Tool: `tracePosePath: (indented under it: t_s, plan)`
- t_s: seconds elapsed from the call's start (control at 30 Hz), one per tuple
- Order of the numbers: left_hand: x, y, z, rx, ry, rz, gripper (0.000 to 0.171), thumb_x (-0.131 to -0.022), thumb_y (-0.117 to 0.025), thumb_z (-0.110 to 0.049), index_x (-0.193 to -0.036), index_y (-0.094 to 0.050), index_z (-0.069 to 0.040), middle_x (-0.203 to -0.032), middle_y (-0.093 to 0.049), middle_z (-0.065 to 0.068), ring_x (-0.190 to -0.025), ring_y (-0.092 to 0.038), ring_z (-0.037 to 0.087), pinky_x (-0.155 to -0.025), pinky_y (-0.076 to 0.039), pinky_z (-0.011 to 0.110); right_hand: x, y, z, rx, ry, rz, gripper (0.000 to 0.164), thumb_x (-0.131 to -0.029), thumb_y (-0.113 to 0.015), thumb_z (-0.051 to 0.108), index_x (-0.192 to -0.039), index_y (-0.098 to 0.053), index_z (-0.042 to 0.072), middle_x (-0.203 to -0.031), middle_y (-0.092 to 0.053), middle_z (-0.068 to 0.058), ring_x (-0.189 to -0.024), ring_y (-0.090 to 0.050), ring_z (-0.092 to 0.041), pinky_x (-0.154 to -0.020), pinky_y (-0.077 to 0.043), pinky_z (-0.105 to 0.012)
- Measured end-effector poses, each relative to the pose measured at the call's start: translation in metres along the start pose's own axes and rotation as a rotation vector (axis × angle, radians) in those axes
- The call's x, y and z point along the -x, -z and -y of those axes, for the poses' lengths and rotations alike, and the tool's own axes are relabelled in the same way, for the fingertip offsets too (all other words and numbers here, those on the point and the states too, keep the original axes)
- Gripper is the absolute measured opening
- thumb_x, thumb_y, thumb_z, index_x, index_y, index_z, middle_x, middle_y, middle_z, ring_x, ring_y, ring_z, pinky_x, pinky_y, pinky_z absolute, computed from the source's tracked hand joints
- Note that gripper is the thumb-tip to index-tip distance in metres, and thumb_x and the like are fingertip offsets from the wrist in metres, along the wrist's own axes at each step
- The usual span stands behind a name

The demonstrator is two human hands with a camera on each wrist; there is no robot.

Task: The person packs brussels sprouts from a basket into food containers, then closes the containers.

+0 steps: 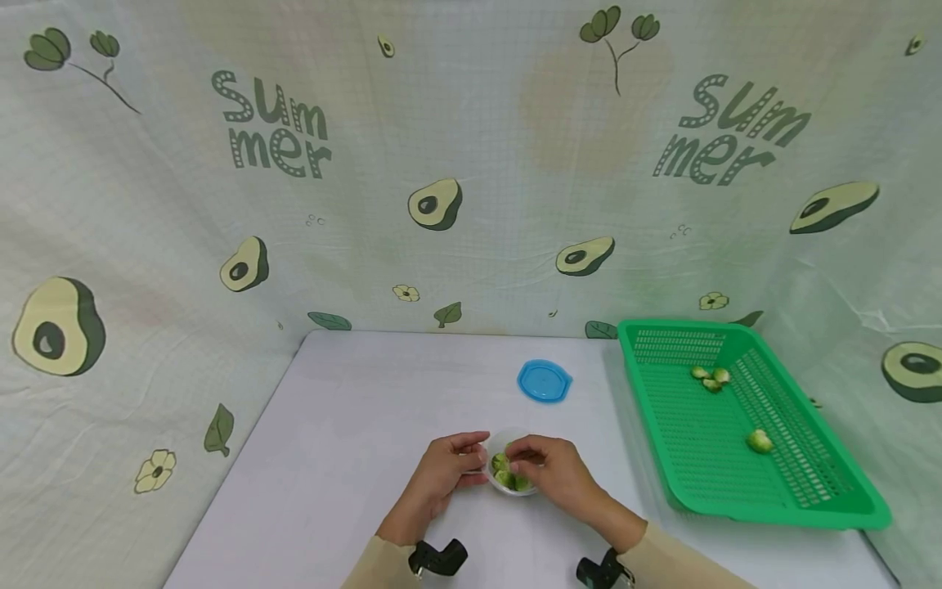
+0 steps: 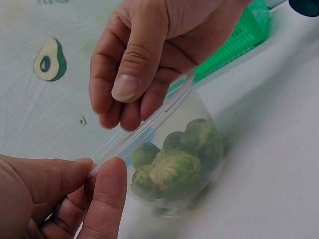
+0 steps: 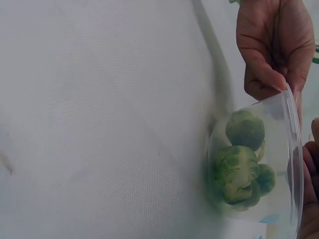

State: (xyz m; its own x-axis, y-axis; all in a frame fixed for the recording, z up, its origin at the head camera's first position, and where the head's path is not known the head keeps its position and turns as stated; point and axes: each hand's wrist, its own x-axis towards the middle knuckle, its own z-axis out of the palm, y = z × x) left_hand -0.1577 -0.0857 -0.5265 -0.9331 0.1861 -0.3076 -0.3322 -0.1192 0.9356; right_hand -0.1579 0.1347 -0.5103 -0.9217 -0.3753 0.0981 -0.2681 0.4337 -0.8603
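A clear round plastic tub (image 1: pixel 503 489) with several green Brussels sprouts (image 2: pixel 174 164) inside stands on the table between the hands. My left hand (image 1: pixel 446 470) pinches its rim between thumb and fingers, as the left wrist view shows up close. Over the tub's opening hovers my right hand (image 1: pixel 555 474), its fingers loosely bent, and no sprout shows between them. Only part of the right hand (image 3: pixel 310 189) appears at the edge of the right wrist view, behind the tub's rim.
A blue lid (image 1: pixel 545 381) lies on the white table (image 1: pixel 397 393) beyond the tub. To the right is a green slotted basket (image 1: pixel 706 433) with a small cluster of sprouts (image 1: pixel 712 379) at its far end and another sprout (image 1: pixel 760 442) nearer. A printed sheet hangs behind.
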Motion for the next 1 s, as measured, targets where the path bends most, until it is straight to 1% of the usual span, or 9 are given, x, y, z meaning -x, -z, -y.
tracePosePath:
  t_s: [0.3,0.4,0.6,0.73,0.83,1.0]
  plan:
    - [-0.002,0.002,0.001,-0.007,0.000,-0.004,0.047,-0.096,-0.071,0.001,-0.142,-0.062,0.004,-0.102,-0.064,0.005,-0.088,-0.066,0.011,-0.074,-0.066,0.027,0.000,0.004,-0.007,-0.110,0.033,0.004,0.022,-0.094,-0.079,0.010,-0.114,-0.077,0.000,-0.112,-0.077,-0.017,-0.096,-0.075,-0.011,-0.082,-0.062,-0.022]
    - [-0.003,0.002,0.001,-0.009,0.000,-0.005,0.047,-0.097,-0.072,0.000,-0.142,-0.062,0.004,-0.102,-0.064,0.006,-0.088,-0.066,0.010,-0.074,-0.066,0.028,0.001,0.006,-0.007,-0.160,0.025,0.003,0.026,-0.094,-0.079,0.010,-0.118,-0.075,-0.002,-0.113,-0.077,-0.018,-0.096,-0.075,-0.011,-0.082,-0.062,-0.021]
    - [-0.003,0.002,0.002,-0.004,0.001,-0.004,0.047,-0.097,-0.071,0.000,-0.143,-0.062,0.004,-0.102,-0.064,0.004,-0.088,-0.067,0.011,-0.074,-0.066,0.027,0.001,0.009,-0.006,-0.220,0.004,0.000,0.030,-0.095,-0.078,0.008,-0.122,-0.073,-0.005,-0.112,-0.077,-0.020,-0.096,-0.076,-0.016,-0.082,-0.061,-0.020]
    - [-0.003,0.002,0.002,-0.004,0.014,-0.008,0.046,-0.097,-0.070,0.001,-0.143,-0.062,0.004,-0.101,-0.063,0.003,-0.087,-0.067,0.011,-0.074,-0.066,0.027,0.000,0.011,-0.006,-0.252,-0.011,0.001,0.033,-0.096,-0.077,0.009,-0.124,-0.071,-0.007,-0.113,-0.076,-0.022,-0.097,-0.074,-0.013,-0.082,-0.061,-0.020]
    - [-0.003,0.001,0.002,-0.008,0.024,-0.014,0.046,-0.097,-0.071,0.001,-0.142,-0.063,0.003,-0.102,-0.064,0.004,-0.087,-0.067,0.012,-0.074,-0.066,0.028,-0.001,0.014,-0.006,-0.249,-0.016,-0.012,0.035,-0.097,-0.077,0.012,-0.125,-0.070,-0.007,-0.114,-0.075,-0.023,-0.098,-0.072,-0.009,-0.083,-0.061,-0.021]
    - [-0.002,0.001,0.002,-0.008,0.027,-0.016,0.046,-0.097,-0.072,0.000,-0.142,-0.063,0.003,-0.101,-0.064,0.004,-0.088,-0.067,0.011,-0.074,-0.066,0.028,-0.002,0.023,0.000,-0.226,-0.021,-0.055,0.033,-0.097,-0.077,0.014,-0.127,-0.072,0.001,-0.119,-0.074,-0.023,-0.103,-0.072,-0.011,-0.084,-0.061,-0.021]
